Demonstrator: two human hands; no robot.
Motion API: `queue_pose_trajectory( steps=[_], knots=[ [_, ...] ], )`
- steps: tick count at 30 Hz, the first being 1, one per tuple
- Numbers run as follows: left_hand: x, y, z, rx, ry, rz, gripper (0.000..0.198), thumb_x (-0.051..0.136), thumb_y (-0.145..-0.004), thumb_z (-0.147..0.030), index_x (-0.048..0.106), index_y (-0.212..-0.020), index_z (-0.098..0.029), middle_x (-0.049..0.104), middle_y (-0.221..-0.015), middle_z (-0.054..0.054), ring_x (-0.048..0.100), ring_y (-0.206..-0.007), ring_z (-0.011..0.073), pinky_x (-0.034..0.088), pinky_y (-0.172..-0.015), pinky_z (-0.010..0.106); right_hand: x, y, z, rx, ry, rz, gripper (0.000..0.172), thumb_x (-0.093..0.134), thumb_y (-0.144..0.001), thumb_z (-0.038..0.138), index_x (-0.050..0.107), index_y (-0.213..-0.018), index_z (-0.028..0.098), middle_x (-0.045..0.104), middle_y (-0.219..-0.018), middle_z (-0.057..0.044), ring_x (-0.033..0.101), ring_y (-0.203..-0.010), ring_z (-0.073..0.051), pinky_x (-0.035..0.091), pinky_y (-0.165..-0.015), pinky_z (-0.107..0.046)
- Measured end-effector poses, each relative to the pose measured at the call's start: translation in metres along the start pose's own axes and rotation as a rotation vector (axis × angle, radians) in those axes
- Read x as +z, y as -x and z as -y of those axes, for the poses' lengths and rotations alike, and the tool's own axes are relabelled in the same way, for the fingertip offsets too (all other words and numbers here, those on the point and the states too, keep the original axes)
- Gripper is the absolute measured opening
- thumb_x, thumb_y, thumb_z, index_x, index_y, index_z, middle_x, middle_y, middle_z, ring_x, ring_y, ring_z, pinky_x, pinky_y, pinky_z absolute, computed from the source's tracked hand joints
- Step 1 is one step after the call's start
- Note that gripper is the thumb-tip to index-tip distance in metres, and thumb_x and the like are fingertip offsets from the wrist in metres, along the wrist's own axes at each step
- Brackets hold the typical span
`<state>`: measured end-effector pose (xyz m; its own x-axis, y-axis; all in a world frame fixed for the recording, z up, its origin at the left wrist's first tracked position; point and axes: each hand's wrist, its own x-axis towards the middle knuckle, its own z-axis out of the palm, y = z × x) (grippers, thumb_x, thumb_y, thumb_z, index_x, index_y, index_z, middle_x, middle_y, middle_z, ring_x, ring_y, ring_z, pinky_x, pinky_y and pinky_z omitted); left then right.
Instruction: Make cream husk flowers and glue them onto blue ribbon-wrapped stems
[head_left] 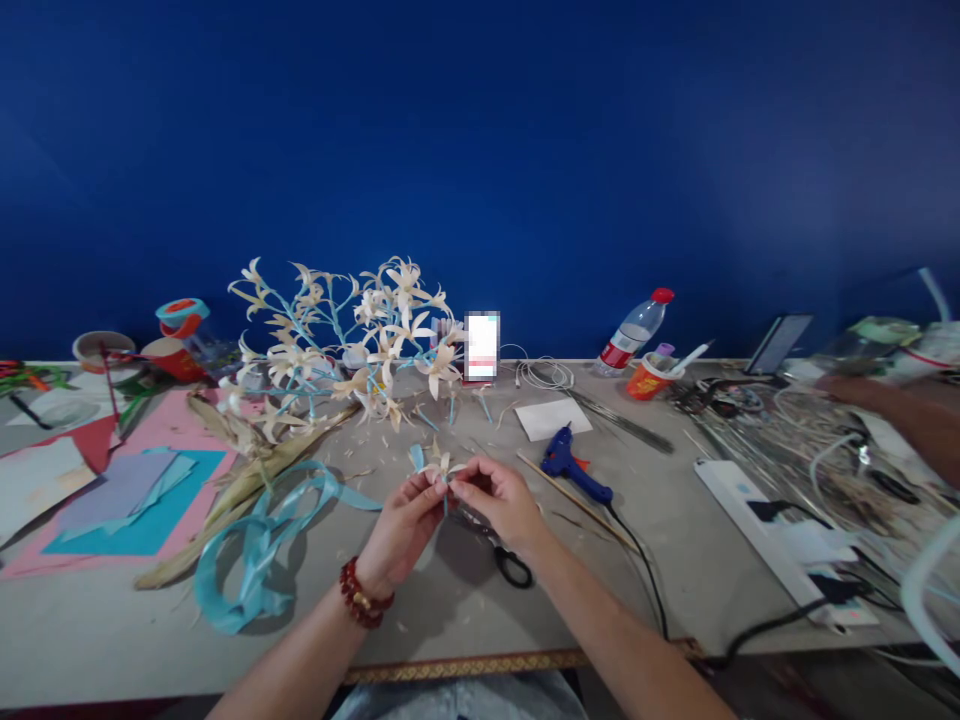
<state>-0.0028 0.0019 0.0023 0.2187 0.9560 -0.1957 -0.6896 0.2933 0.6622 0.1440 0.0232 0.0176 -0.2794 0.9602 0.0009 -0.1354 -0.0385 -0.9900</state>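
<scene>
Both hands meet over the middle of the table, pinching one small cream flower with a short light-blue stem below it. My left hand, a red bead bracelet at its wrist, is closed on the flower's base. From the other side, the fingertips of my right hand close on the same spot. A light-blue ribbon lies in loops left of my hands, one end reaching close to them. Under my right hand, scissors show a black handle; their blades are mostly hidden.
Behind my hands stand branches of cream flowers. A blue glue gun and a thin stick lie to the right, near a white power strip. Coloured paper and dried husks lie left. Another person's arm reaches in at far right.
</scene>
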Motion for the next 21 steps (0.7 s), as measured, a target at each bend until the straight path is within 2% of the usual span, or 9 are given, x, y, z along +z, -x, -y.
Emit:
queue_pose_trajectory(
  steps=[3,6,10,12,14,17,21],
  knots=[
    [0.002,0.000,-0.001,-0.035,0.057,0.002,0.008,0.075,-0.075,-0.018,0.068,-0.078,-0.015,0.066,-0.077,0.002,0.060,-0.073,0.0119,0.048,-0.074,0.024,-0.002,0.000,-0.005,0.010,0.009,0.006,0.021,0.073,-0.074,0.037,0.061,-0.072,0.020,0.063,-0.067,0.003,0.060,-0.062,-0.014,0.047,-0.062,-0.026],
    [0.002,0.000,-0.005,-0.042,0.103,0.000,0.007,0.074,-0.075,-0.018,0.067,-0.076,-0.015,0.062,-0.074,0.002,0.058,-0.071,0.0114,0.049,-0.074,0.027,-0.014,0.001,-0.009,-0.016,0.140,-0.073,0.020,0.071,-0.075,0.037,0.062,-0.073,0.019,0.057,-0.064,0.003,0.053,-0.059,-0.013,0.042,-0.056,-0.023],
    [0.000,-0.001,-0.013,0.008,0.134,-0.028,0.009,0.075,-0.074,-0.019,0.067,-0.076,-0.016,0.061,-0.078,0.000,0.058,-0.074,0.0111,0.049,-0.078,0.028,-0.049,0.007,-0.011,-0.036,0.144,-0.279,0.024,0.069,-0.076,0.043,0.059,-0.075,0.020,0.051,-0.061,0.004,0.048,-0.055,-0.013,0.040,-0.054,-0.024],
    [-0.001,-0.001,-0.015,0.052,0.118,-0.052,0.009,0.076,-0.073,-0.019,0.067,-0.075,-0.016,0.062,-0.078,0.001,0.058,-0.074,0.0115,0.049,-0.078,0.028,-0.070,0.012,-0.010,-0.053,0.118,-0.420,0.027,0.069,-0.075,0.047,0.059,-0.077,0.021,0.053,-0.065,0.003,0.049,-0.056,-0.014,0.042,-0.055,-0.026],
    [-0.002,-0.002,-0.014,0.093,0.085,-0.076,0.010,0.076,-0.073,-0.019,0.067,-0.075,-0.016,0.064,-0.078,0.001,0.059,-0.074,0.0123,0.049,-0.077,0.028,-0.085,0.018,-0.008,-0.074,0.110,-0.496,0.030,0.070,-0.074,0.048,0.060,-0.079,0.021,0.057,-0.070,0.001,0.051,-0.060,-0.014,0.043,-0.057,-0.027],
    [-0.004,-0.003,-0.011,0.131,0.029,-0.104,0.011,0.077,-0.072,-0.022,0.068,-0.076,-0.016,0.067,-0.079,0.002,0.061,-0.076,0.0131,0.048,-0.077,0.027,-0.090,0.029,-0.006,-0.071,0.110,-0.472,0.029,0.068,-0.077,0.048,0.061,-0.079,0.020,0.058,-0.075,-0.001,0.052,-0.063,-0.015,0.045,-0.060,-0.027],
    [-0.005,-0.003,-0.007,0.169,-0.085,-0.131,0.011,0.076,-0.073,-0.025,0.070,-0.078,-0.017,0.069,-0.079,0.002,0.061,-0.078,0.0137,0.046,-0.078,0.026,-0.069,0.037,-0.002,-0.050,0.071,-0.361,0.023,0.064,-0.083,0.044,0.061,-0.082,0.021,0.057,-0.075,0.000,0.054,-0.064,-0.014,0.045,-0.062,-0.027]
  ],
)
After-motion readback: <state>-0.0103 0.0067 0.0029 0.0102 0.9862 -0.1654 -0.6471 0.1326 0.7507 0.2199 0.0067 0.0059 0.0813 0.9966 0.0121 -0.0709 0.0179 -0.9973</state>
